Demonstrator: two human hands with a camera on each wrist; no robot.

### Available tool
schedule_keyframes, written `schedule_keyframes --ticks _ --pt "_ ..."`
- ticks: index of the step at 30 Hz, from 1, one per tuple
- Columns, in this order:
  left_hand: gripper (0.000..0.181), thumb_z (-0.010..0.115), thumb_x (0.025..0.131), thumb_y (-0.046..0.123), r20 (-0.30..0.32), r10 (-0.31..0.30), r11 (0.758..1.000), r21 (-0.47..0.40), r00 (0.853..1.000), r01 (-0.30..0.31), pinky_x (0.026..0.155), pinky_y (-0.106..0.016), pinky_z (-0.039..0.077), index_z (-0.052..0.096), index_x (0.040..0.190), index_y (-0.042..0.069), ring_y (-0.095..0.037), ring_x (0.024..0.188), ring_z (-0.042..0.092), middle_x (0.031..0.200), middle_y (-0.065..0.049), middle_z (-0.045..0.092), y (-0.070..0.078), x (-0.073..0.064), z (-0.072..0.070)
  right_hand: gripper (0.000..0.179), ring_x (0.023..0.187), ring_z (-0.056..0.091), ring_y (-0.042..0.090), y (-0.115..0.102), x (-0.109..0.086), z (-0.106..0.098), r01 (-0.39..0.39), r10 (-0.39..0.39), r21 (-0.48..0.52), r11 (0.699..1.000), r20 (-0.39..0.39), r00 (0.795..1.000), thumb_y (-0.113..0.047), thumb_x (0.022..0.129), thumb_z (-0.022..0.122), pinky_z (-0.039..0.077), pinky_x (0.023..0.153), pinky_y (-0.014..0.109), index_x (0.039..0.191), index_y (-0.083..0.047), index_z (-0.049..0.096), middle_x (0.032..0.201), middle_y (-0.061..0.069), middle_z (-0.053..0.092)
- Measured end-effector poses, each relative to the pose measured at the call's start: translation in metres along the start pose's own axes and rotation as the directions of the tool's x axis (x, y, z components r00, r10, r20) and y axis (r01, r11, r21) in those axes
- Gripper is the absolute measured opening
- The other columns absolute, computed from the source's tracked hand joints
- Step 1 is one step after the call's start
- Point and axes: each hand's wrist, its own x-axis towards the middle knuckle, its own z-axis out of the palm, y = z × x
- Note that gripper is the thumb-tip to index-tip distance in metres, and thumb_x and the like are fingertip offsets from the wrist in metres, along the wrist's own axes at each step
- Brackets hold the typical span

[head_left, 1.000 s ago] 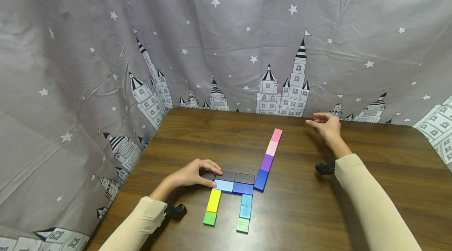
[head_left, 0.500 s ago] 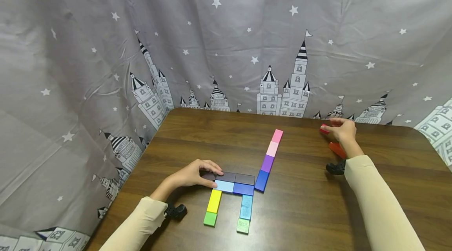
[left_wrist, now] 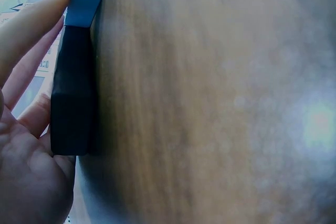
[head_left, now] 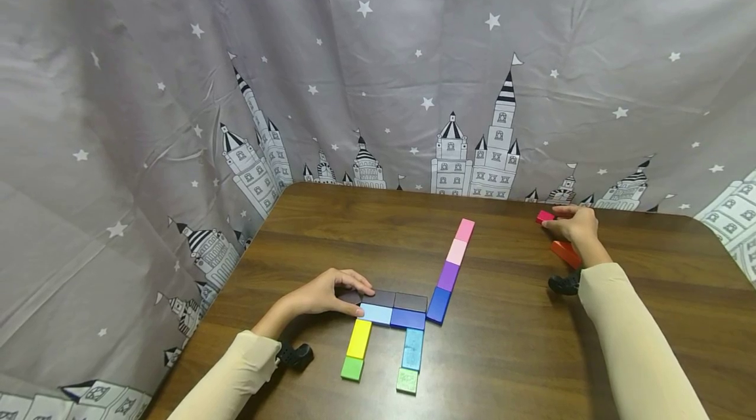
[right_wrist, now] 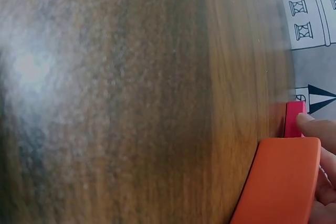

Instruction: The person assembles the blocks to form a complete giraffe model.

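Note:
In the head view, my left hand (head_left: 325,291) rests at the left end of a flat block figure, its thumb and fingers curved round a dark block (head_left: 350,298). The thumb tip sits at the light blue block (head_left: 376,314). In the left wrist view the dark block (left_wrist: 73,93) lies along the palm. Far right, my right hand (head_left: 575,226) pinches a small red block (head_left: 545,216) between thumb and fingers near the table's back edge. An orange block (head_left: 565,254) lies below that hand, partly covered by the wrist, and shows large in the right wrist view.
A slanting row of blue, purple (head_left: 448,275), pale pink and pink (head_left: 464,230) blocks rises from the figure's right end. Yellow (head_left: 358,339), green, teal (head_left: 413,349) and light green blocks form two legs. The brown table (head_left: 490,341) meets a grey curtain (head_left: 378,79) behind.
My right hand has moved right and a little nearer, to the red block. The red and orange blocks have come into sight. The left hand keeps its place.

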Motion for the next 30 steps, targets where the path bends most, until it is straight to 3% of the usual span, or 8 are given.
schedule_keyframes --ticks 6,14,22,27,30 --pt "0.037 0.084 0.081 0.015 -0.008 0.001 1.0 -0.012 1.0 -0.001 0.103 -0.034 0.043 0.074 0.115 0.005 -0.026 0.115 0.06 0.117 -0.006 0.069 0.0013 0.0001 0.0007 0.049 0.126 0.042 0.047 0.0001 0.0013 -0.0013 0.016 -0.016 -0.019 1.0 0.016 1.0 -0.005 0.083 0.079 0.032 0.109 0.052 0.126 0.011 0.061 0.137 0.03 0.051" --pt "0.037 0.084 0.081 0.018 -0.002 -0.02 1.0 -0.006 1.0 0.02 0.103 -0.031 0.042 0.075 0.116 0.008 -0.02 0.115 0.059 0.118 -0.001 0.068 0.0002 -0.0002 0.0003 0.045 0.123 0.042 0.048 0.0011 0.0011 -0.0005 0.028 -0.027 -0.045 0.999 0.014 1.0 -0.004 0.084 0.077 0.035 0.106 0.054 0.124 0.011 0.062 0.129 0.032 0.056" --pt "0.036 0.083 0.083 0.017 -0.004 -0.007 1.0 -0.004 1.0 0.007 0.103 -0.034 0.043 0.075 0.115 0.006 -0.024 0.115 0.06 0.117 -0.005 0.069 -0.0007 -0.0008 0.001 0.041 0.118 0.042 0.049 0.0044 0.0023 0.0015 0.066 -0.065 -0.087 0.994 0.021 0.998 -0.002 0.085 0.076 0.036 0.102 0.054 0.12 0.013 0.063 0.125 0.035 0.057" --pt "0.036 0.083 0.083 0.016 0.001 0.006 1.0 -0.006 1.0 -0.006 0.103 -0.033 0.043 0.074 0.116 0.006 -0.023 0.115 0.06 0.117 -0.005 0.069 -0.0003 0.0 0.0003 0.039 0.11 0.046 0.047 0.0062 0.0039 -0.0004 0.111 -0.108 -0.109 0.988 0.027 0.994 -0.003 0.083 0.078 0.039 0.093 0.051 0.116 0.014 0.064 0.118 0.034 0.061" --pt "0.036 0.084 0.082 0.016 0.003 0.008 1.0 -0.011 1.0 -0.008 0.103 -0.032 0.043 0.074 0.116 0.006 -0.023 0.115 0.06 0.117 -0.005 0.069 -0.0003 0.0003 0.0005 0.038 0.104 0.049 0.043 0.0058 0.0041 -0.0016 0.122 -0.119 -0.11 0.986 0.036 0.992 -0.004 0.083 0.079 0.04 0.083 0.042 0.114 0.014 0.065 0.111 0.032 0.064"
